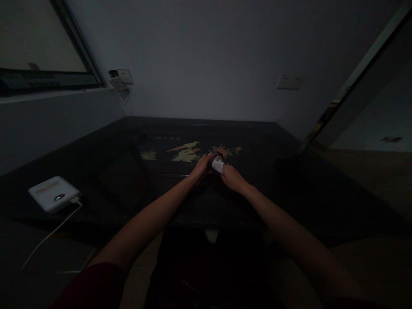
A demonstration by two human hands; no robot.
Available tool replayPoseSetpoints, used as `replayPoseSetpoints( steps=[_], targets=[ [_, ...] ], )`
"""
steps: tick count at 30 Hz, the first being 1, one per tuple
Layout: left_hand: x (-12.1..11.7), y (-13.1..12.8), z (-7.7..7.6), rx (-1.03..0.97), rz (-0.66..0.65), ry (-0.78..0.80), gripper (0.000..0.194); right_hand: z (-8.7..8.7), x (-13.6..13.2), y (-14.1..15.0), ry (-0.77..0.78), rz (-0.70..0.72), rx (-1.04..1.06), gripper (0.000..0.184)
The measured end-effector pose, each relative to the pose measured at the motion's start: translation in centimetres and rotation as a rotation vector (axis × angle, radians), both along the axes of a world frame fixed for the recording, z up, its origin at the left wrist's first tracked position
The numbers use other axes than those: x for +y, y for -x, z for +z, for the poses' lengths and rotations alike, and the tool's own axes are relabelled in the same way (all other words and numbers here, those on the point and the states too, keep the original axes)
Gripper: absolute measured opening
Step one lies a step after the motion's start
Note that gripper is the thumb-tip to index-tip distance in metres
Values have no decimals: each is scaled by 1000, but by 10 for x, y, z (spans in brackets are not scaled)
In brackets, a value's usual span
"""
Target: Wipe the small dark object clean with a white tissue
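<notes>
Near the middle of the dark table (154,193), my two hands meet. My left hand (201,167) is closed around the side of a small dark, shiny object with a rounded rim (210,155); its kind is hard to tell in the dim light. My right hand (232,177) is closed on a crumpled white piece of tissue or cloth (218,166), which presses against the dark object. The fingertips of both hands are partly hidden.
A white box-shaped device (53,193) with a white cable (48,236) stands at the table's left. Yellow bird and flower pictures (186,153) decorate the tabletop. Wall sockets (125,76) and another socket plate (289,82) are on the wall behind.
</notes>
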State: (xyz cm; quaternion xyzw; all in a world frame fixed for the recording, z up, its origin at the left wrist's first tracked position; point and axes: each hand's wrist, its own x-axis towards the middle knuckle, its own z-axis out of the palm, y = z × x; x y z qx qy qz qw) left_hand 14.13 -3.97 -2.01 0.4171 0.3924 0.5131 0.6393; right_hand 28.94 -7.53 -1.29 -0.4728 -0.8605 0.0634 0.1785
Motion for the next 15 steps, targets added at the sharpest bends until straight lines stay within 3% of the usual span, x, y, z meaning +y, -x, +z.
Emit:
replayPoseSetpoints(
  steps=[7, 15],
  targets=[
    [-2, 0, 0, -30, -6, -10, 30, 8, -5, -1, -226, 66, -208, 50],
    [-1, 0, -1, -18, 6, -9, 32, 9, -9, 1, -181, 36, -185, 47]
  ],
)
